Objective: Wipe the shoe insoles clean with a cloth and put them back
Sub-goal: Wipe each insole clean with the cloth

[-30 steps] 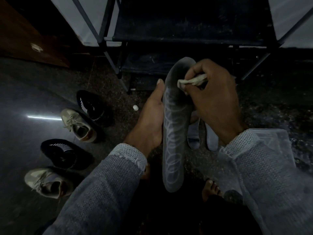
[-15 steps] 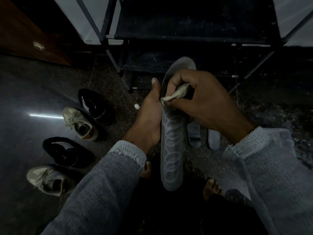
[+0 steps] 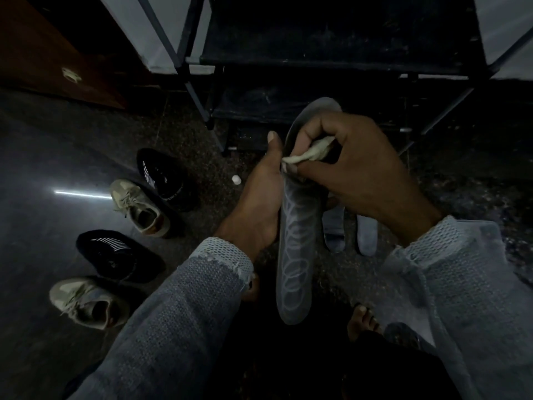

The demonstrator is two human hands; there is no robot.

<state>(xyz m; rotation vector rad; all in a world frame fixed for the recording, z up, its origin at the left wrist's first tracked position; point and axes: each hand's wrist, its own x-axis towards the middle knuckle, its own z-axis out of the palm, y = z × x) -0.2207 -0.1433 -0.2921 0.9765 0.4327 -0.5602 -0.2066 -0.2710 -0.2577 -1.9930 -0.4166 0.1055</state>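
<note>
- The long grey foam insole with a ring pattern point(image 3: 297, 243) looks light and bendy to me; I'd hold it along one long edge, near the middle.
- My left hand point(image 3: 256, 203) holds its left edge, thumb up along the side, keeping it on end above the dark floor point(image 3: 57, 140).
- My right hand point(image 3: 354, 171) is curled tight round a crumpled pale cloth point(image 3: 310, 154), pressing it on the insole's upper part.
- Two more grey insoles point(image 3: 350, 229) lie on the floor beyond.
</note>
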